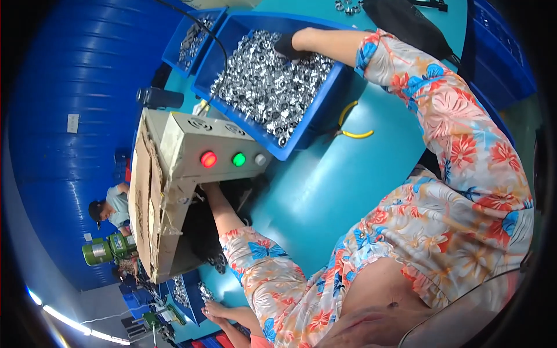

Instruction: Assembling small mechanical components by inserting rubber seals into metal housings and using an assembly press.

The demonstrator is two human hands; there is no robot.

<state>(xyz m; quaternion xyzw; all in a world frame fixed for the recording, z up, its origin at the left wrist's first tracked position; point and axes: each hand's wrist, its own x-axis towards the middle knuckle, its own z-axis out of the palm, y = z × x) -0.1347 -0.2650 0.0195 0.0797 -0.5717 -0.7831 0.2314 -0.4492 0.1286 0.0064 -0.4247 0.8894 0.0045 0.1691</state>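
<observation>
right hand [285, 46] in a dark glove digs into the far blue bin [325, 107] of metal nuts [267, 87], grip unclear; left hand hidden under the control box [214, 148].

Bin of metal nuts [272, 87] sits at twelve o'clock on the surface [325, 191]; control box [203, 151] at nine; pliers [351, 124] lie at the bin's three o'clock.

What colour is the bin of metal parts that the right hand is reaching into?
Blue. The bin shows best in the head view, with the right hand in its shiny metal parts.
</observation>
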